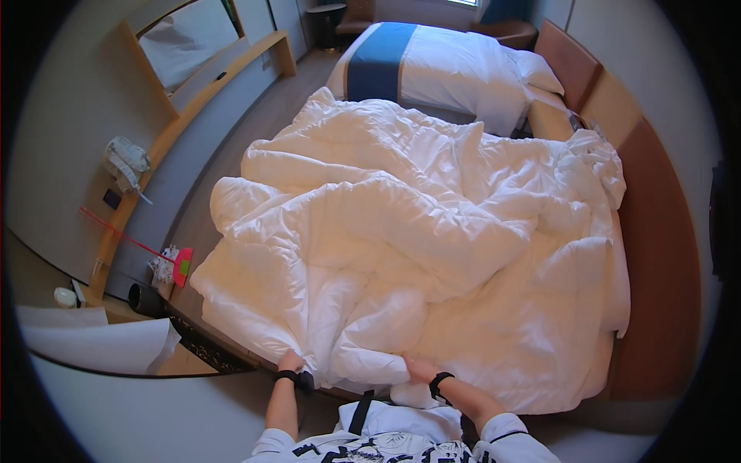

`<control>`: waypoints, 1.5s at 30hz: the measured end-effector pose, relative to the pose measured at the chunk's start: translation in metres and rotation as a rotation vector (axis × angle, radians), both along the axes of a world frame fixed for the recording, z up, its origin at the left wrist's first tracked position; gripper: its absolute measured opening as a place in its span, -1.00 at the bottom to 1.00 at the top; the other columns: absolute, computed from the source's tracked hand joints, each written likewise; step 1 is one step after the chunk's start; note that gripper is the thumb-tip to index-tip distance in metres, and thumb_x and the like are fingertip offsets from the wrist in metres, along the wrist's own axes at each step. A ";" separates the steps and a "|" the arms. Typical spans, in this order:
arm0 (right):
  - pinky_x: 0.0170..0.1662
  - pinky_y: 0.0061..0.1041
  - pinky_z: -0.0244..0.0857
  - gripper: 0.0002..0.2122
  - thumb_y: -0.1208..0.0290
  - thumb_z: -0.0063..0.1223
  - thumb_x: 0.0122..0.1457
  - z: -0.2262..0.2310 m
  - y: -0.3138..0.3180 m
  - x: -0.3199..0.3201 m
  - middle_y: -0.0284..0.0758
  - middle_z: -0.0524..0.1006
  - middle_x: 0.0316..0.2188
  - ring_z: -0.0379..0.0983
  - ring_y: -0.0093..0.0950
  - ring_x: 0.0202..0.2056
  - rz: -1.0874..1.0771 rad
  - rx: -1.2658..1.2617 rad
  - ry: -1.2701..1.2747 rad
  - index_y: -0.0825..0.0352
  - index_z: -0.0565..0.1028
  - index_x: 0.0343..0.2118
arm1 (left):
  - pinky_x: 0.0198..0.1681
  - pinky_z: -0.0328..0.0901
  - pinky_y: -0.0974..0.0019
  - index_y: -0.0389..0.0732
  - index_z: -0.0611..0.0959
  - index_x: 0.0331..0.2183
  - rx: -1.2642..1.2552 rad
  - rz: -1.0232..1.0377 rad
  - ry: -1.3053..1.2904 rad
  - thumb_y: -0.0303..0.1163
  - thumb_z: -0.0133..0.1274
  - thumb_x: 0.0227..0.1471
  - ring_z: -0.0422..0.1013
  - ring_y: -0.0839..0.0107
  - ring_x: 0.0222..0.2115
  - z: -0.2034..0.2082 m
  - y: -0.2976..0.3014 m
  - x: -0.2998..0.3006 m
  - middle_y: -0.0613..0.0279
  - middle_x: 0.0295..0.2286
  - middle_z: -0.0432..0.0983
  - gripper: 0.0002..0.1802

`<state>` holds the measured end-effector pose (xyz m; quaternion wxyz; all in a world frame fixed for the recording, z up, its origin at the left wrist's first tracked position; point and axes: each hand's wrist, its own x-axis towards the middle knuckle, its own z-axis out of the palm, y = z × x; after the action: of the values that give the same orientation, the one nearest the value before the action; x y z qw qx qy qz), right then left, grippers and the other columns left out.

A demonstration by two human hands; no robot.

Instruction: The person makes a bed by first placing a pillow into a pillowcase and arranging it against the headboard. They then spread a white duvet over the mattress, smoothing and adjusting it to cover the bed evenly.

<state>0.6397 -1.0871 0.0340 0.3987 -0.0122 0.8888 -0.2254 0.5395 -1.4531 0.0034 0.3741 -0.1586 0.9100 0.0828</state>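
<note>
A rumpled white duvet point(370, 224) spreads in loose folds over the near bed. At its near edge my left hand point(291, 361) is closed on a fold, the fingers partly sunk in the cloth. To the right, my right hand point(419, 369) grips another bunched part of the same edge. Both wrists wear black bands. Between the hands the duvet bulges in a thick, puffed fold. Most fingertips are hidden by the fabric.
Beyond stands a second bed point(463, 69) with a blue runner point(380, 58). A brown headboard point(656, 255) lines the right side. Along the left wall runs a wooden shelf point(166, 143), with a red-handled broom point(183, 266) and a dark bin point(143, 299) near it.
</note>
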 end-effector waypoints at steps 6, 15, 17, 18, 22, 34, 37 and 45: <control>-0.32 -0.22 0.24 -0.68 0.58 -0.03 -0.18 -0.033 0.052 -0.031 -0.09 0.40 -0.45 0.34 -0.10 -0.39 -0.159 -0.088 0.595 0.35 0.28 -0.27 | -0.37 0.30 0.17 -0.25 0.60 -0.49 0.176 -0.250 -0.312 -0.34 -0.01 -0.31 0.44 0.13 -0.43 0.017 -0.001 0.040 0.00 -0.47 0.50 -0.75; -0.27 -0.29 0.26 -0.76 0.40 0.01 -0.11 -0.042 0.040 0.014 -0.20 0.41 -0.36 0.35 -0.18 -0.30 0.058 -0.086 0.461 0.24 0.35 -0.32 | -0.38 0.30 0.17 -0.23 0.60 -0.59 0.132 -0.540 0.034 -0.35 -0.17 -0.17 0.43 0.15 -0.47 -0.004 -0.050 0.003 0.05 -0.57 0.50 -0.74; -0.24 -0.28 0.24 -0.78 0.35 0.00 -0.10 -0.052 0.035 0.031 -0.22 0.42 -0.34 0.35 -0.20 -0.28 0.088 -0.024 0.425 0.21 0.40 -0.33 | -0.38 0.30 0.14 -0.24 0.60 -0.61 0.181 -0.323 0.214 -0.30 -0.07 -0.26 0.42 0.10 -0.47 -0.009 -0.059 -0.028 0.01 -0.57 0.48 -0.76; -0.23 -0.27 0.24 -0.79 0.32 -0.02 -0.08 -0.056 0.033 0.040 -0.23 0.42 -0.33 0.35 -0.21 -0.27 0.097 0.048 0.414 0.19 0.42 -0.33 | -0.37 0.29 0.12 -0.26 0.60 -0.62 0.236 -0.169 0.312 -0.24 0.06 -0.37 0.40 0.05 -0.47 -0.013 -0.060 -0.043 -0.04 -0.55 0.47 -0.74; -0.14 -0.24 0.20 -0.76 0.20 -0.08 -0.05 -0.075 0.012 0.046 -0.25 0.44 -0.32 0.36 -0.25 -0.22 0.199 0.334 0.280 0.11 0.47 -0.30 | -0.46 0.31 0.20 -0.25 0.60 -0.66 0.247 0.011 0.340 -0.36 -0.03 -0.24 0.43 0.20 -0.56 -0.040 -0.071 -0.092 0.05 -0.62 0.49 -0.81; 0.11 -0.39 -0.03 -0.44 0.27 0.06 -0.20 -0.045 -0.044 0.015 -0.10 0.24 -0.01 0.10 -0.22 0.05 -0.608 0.113 0.064 0.33 0.29 -0.05 | -0.22 0.28 0.28 -0.22 0.50 -0.21 0.512 -0.236 0.175 -0.27 0.03 -0.17 0.41 0.19 -0.29 -0.011 -0.165 -0.182 -0.03 -0.34 0.47 -0.60; 0.13 -0.42 -0.08 -0.32 0.28 0.10 -0.21 -0.031 -0.064 -0.027 -0.07 0.18 0.02 0.05 -0.25 0.08 -0.695 -0.001 0.182 0.43 0.14 0.02 | -0.21 0.27 0.25 -0.20 0.51 -0.23 0.357 -0.200 0.216 -0.30 0.00 -0.16 0.39 0.18 -0.28 -0.021 -0.213 -0.200 0.00 -0.34 0.47 -0.64; 0.16 -0.39 -0.19 0.03 0.14 0.16 -0.31 -0.119 -0.183 -0.113 0.08 -0.15 0.12 -0.15 -0.16 0.15 -1.259 0.105 -0.107 0.28 -0.32 0.15 | -0.12 0.23 0.24 -0.19 0.43 -0.12 0.302 -0.354 -0.091 -0.22 0.00 -0.16 0.34 0.12 -0.20 0.009 -0.268 -0.178 -0.03 -0.24 0.41 -0.50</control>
<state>0.5266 -1.2705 -0.0848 0.2336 0.5439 0.7144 -0.3732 0.3611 -1.7216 0.0121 0.4429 0.0579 0.8831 0.1439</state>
